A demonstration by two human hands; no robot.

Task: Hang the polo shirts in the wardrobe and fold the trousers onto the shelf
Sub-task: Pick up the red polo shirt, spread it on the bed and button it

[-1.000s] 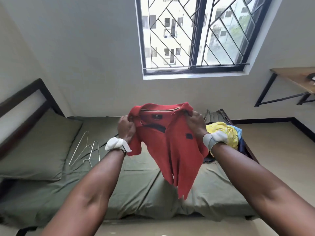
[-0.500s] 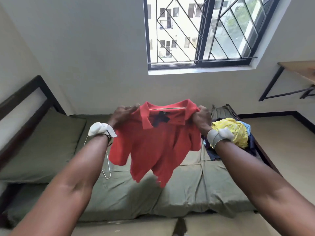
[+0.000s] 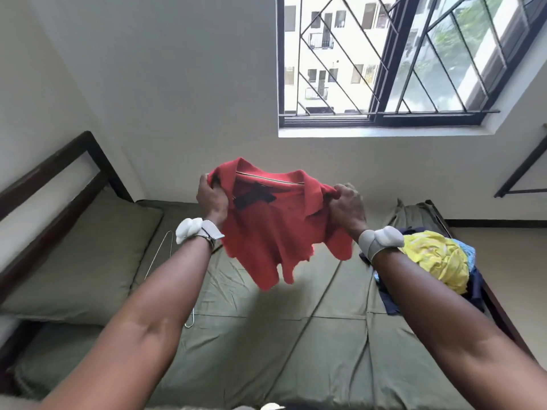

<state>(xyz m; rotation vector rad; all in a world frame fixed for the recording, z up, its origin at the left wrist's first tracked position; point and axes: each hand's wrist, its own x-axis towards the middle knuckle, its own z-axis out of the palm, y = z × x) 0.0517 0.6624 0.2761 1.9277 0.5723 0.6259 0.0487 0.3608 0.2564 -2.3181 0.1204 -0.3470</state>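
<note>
Red polo shirt (image 3: 278, 232) has swung round since a second ago; I now hold it spread, collar up, above the bed (image 3: 296, 335). Left hand (image 3: 211, 196) and right hand (image 3: 346, 204) have their fingers closed on its shoulders. It looks ready for the wire hanger (image 3: 161, 253) at left.

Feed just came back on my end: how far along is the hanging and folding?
Nothing looks finished; no wardrobe or shelf is in view. In hand: the red polo shirt, held up by its shoulders over the bed by the left hand and right hand, with no hanger in it yet. Left: a wire hanger lies on the bed, and a clothes pile with a yellow garment on top waits by the right arm.
</note>
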